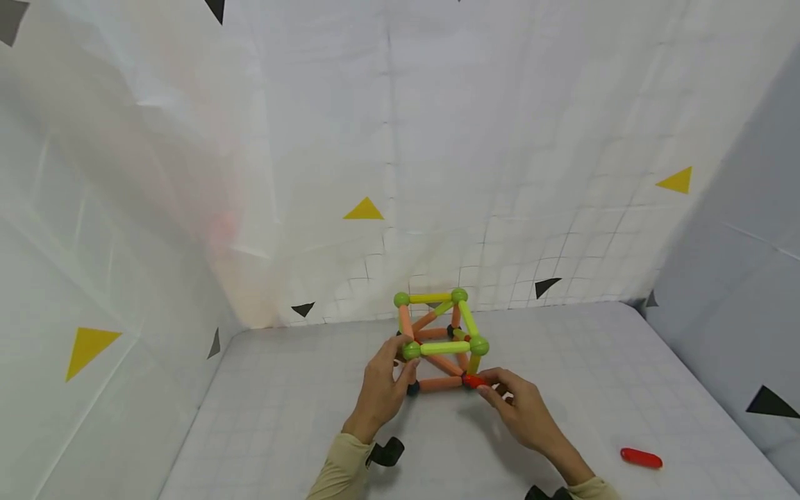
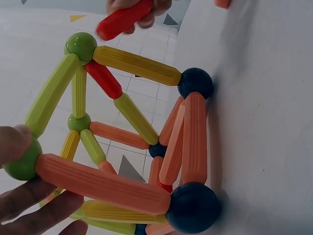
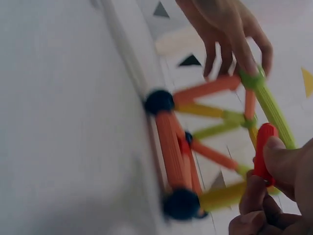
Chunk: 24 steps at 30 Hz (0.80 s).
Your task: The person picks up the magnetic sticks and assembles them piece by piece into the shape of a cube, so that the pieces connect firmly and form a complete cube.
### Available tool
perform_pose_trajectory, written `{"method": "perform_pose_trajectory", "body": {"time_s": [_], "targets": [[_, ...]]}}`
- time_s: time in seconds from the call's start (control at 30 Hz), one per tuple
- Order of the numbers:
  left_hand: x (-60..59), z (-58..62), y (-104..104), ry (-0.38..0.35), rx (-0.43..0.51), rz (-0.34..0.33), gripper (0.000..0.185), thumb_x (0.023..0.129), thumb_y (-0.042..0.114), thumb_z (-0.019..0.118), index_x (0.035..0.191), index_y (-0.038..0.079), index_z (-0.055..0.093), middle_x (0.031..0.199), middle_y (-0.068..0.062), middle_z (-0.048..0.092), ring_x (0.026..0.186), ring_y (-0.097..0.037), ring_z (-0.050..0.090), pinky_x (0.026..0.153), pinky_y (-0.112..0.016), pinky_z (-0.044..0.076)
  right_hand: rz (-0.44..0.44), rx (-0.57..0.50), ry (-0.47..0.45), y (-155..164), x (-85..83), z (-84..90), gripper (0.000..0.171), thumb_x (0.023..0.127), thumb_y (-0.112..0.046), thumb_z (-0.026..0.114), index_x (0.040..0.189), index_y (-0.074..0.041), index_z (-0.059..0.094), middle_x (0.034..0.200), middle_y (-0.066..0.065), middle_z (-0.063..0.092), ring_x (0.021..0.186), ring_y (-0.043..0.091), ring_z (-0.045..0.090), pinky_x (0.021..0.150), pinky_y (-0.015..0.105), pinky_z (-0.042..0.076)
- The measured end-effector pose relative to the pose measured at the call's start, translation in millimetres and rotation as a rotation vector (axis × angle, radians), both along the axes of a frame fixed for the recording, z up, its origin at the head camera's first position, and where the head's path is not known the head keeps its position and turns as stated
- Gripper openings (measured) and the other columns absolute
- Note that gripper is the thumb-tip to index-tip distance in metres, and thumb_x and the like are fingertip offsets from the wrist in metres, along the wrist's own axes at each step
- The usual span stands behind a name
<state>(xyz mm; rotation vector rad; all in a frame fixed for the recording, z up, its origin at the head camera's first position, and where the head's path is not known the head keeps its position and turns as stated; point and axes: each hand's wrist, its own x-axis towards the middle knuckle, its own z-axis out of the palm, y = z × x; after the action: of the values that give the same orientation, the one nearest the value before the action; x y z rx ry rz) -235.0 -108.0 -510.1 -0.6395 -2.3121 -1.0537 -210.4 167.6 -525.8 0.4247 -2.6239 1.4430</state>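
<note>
A box-shaped frame of magnetic sticks and balls stands on the table, with green balls on top and dark blue balls below. My left hand (image 1: 380, 385) pinches the near left green ball (image 2: 23, 160), thumb on one side and fingers on the other. In my right hand (image 1: 523, 411) a short red magnetic stick (image 3: 264, 152) is pinched between thumb and fingers. The left wrist view has this stick apart from the frame, close to a green ball (image 2: 80, 47). An orange stick (image 1: 440, 384) joins the two near bottom balls. Diagonal sticks cross several sides.
Another red stick (image 1: 642, 458) lies on the white table (image 1: 275, 430) at the right. Behind the frame rises a white sheet wall (image 1: 312, 139) with yellow and black triangles. Side walls (image 1: 769, 292) flank the table, and a black wrist camera (image 1: 387, 451) sits at my left wrist.
</note>
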Motion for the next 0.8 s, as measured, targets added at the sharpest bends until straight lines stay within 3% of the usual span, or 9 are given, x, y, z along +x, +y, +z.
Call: {"method": "perform_pose_trajectory", "body": {"time_s": [0.27, 0.47, 0.6, 0.8], "targets": [[-0.2, 2.1, -4.3, -0.033, 0.005, -0.018, 0.031, 0.107, 0.015, 0.066, 0.135, 0.006, 0.059, 0.109, -0.003, 0.069, 0.097, -0.015, 0.068, 0.079, -0.043, 0.061, 0.035, -0.255, -0.042, -61.5, 2.2, 2.7, 0.024, 0.104, -0.019, 0.069, 0.125, -0.007, 0.072, 0.094, 0.011, 0.073, 0.065, 0.013, 0.065, 0.057, 0.025, 0.052], [-1.9, 3.1, -5.7, -0.043, 0.016, -0.042, 0.030, 0.109, 0.019, 0.062, 0.136, 0.006, 0.059, 0.111, -0.004, 0.069, 0.097, -0.015, 0.068, 0.081, -0.043, 0.061, -0.016, -0.365, -0.082, -92.6, -3.7, 8.2, 0.024, 0.107, -0.024, 0.065, 0.127, -0.011, 0.072, 0.069, 0.011, 0.067, 0.052, 0.018, 0.060, 0.048, 0.025, 0.048], [-1.5, 3.3, -6.1, -0.062, 0.026, -0.042, 0.029, 0.109, 0.019, 0.062, 0.135, 0.007, 0.060, 0.112, -0.004, 0.069, 0.097, -0.016, 0.068, 0.082, -0.043, 0.061, -0.048, -0.397, -0.085, -101.4, -4.0, 10.8, 0.024, 0.107, -0.023, 0.065, 0.125, -0.008, 0.071, 0.069, 0.013, 0.069, 0.054, 0.018, 0.062, 0.050, 0.025, 0.049], [-2.5, 1.2, -6.8, -0.075, 0.029, -0.037, 0.029, 0.109, 0.019, 0.062, 0.135, 0.007, 0.059, 0.112, -0.003, 0.068, 0.098, -0.015, 0.068, 0.082, -0.046, 0.061, -0.097, -0.349, -0.106, -101.0, -5.0, 5.9, 0.026, 0.107, -0.026, 0.065, 0.126, -0.010, 0.071, 0.075, 0.017, 0.070, 0.063, 0.026, 0.068, 0.054, 0.025, 0.050]]}}
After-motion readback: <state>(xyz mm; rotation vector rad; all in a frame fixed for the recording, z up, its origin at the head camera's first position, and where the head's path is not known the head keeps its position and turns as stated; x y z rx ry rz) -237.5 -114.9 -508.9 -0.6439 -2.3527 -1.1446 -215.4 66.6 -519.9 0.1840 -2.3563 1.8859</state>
